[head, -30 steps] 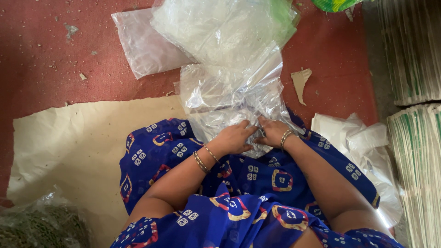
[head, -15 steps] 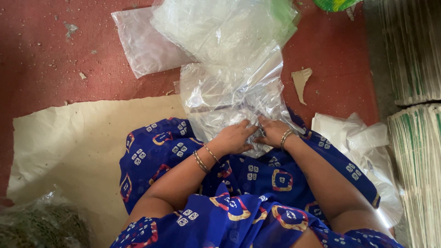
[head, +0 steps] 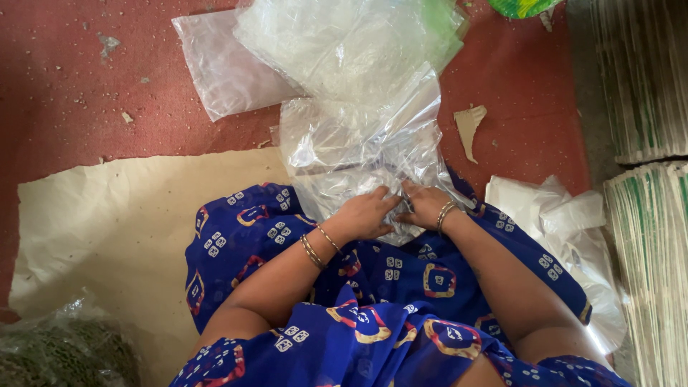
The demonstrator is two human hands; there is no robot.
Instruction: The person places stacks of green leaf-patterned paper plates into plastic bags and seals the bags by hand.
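I sit on the floor in blue patterned cloth (head: 401, 287). A crumpled clear plastic bag (head: 358, 150) lies over my knees and the floor in front of me. My left hand (head: 365, 215) and my right hand (head: 424, 206) meet at the bag's near edge, fingers curled into the plastic and pinching it. Both wrists carry gold bangles. What is inside the bag is hard to make out through the folds.
More clear plastic bags (head: 344, 50) are piled beyond on the red floor (head: 79, 86). A brown paper sheet (head: 122, 222) lies to my left, a bag of green stuff (head: 64, 351) at bottom left, white bags (head: 566, 229) and stacked printed sheets (head: 648, 236) to my right.
Almost nothing differs: both hands stay at the bag's near edge, with only slight finger movement in the plastic.
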